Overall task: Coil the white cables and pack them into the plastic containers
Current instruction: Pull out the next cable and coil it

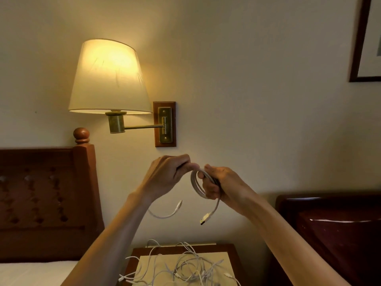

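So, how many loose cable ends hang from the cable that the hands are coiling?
2: a small connector hangs below the left hand, and a USB plug hangs below the right hand, under the coil.

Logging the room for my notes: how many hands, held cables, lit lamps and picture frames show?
Hands: 2, left hand and right hand
Coiled cable held: 1
Wall lamp, lit: 1
Picture frame, partly cut off: 1
Total: 5

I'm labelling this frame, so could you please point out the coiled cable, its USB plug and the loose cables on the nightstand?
coiled cable [195,183]: head view, left curve of the loops.
USB plug [204,219]: head view, metal end hanging below the right hand [218,182].
loose cables [185,265]: head view, middle of the tangle.
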